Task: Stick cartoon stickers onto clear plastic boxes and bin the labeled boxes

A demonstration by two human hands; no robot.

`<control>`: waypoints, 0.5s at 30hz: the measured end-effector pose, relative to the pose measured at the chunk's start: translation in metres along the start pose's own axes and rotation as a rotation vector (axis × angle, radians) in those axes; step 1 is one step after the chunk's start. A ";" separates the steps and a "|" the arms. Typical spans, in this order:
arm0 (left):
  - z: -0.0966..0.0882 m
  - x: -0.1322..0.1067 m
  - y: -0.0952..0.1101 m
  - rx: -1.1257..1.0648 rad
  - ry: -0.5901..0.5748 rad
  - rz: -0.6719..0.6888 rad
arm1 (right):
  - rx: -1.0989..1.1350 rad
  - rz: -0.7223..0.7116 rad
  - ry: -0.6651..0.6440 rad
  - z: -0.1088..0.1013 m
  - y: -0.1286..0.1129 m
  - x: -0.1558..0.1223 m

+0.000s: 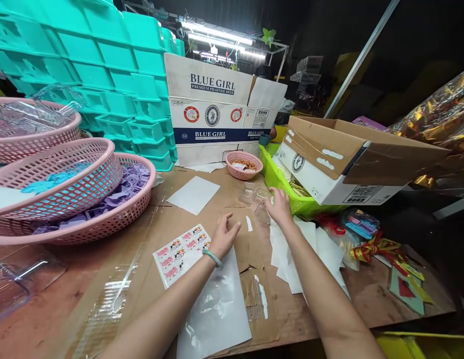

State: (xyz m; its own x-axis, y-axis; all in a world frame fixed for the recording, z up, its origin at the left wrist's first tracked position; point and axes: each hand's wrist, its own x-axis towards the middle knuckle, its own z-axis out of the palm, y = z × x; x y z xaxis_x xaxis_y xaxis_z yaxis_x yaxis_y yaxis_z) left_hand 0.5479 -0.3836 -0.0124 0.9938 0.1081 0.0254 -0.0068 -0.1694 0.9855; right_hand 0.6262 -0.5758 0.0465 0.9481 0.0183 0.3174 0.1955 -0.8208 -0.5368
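My right hand (278, 205) reaches forward over the cardboard-covered table (112, 259) and rests its fingers on a clear plastic box (254, 195) beside the green basket (280, 187); the fingers curl over the box. My left hand (224, 236), with a jade bangle on the wrist, hovers just above the table with fingers spread and nothing in it. A sticker sheet (181, 252) with red-and-white labels lies just left of that hand. A glossy white backing sheet (217, 309) lies under my left forearm, and white paper sheets (314, 254) lie under my right arm.
Stacked pink baskets (67, 199) with purple and blue pieces fill the left. Teal crates (85, 60) and a Blue Girl beer carton (213, 114) stand behind. A small pink basket (243, 165), an open cardboard box (340, 159), ribbons (377, 247) and gold foil (441, 114) sit right.
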 end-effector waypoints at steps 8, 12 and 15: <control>0.016 0.111 0.017 0.348 -0.126 0.304 | -0.020 -0.086 -0.232 0.019 0.043 -0.007; 0.004 0.131 0.012 0.131 -0.094 0.181 | -0.061 -0.090 -0.192 0.019 0.048 0.005; -0.017 0.121 0.005 -0.113 -0.046 0.020 | -0.095 -0.086 -0.220 0.020 0.057 0.030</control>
State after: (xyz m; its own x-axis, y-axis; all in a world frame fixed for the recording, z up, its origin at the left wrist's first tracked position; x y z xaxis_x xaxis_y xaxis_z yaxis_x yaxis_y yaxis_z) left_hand 0.6665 -0.3546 -0.0013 0.9973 0.0606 0.0403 -0.0367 -0.0591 0.9976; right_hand 0.6707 -0.6102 0.0097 0.9628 0.2059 0.1753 0.2634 -0.8605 -0.4361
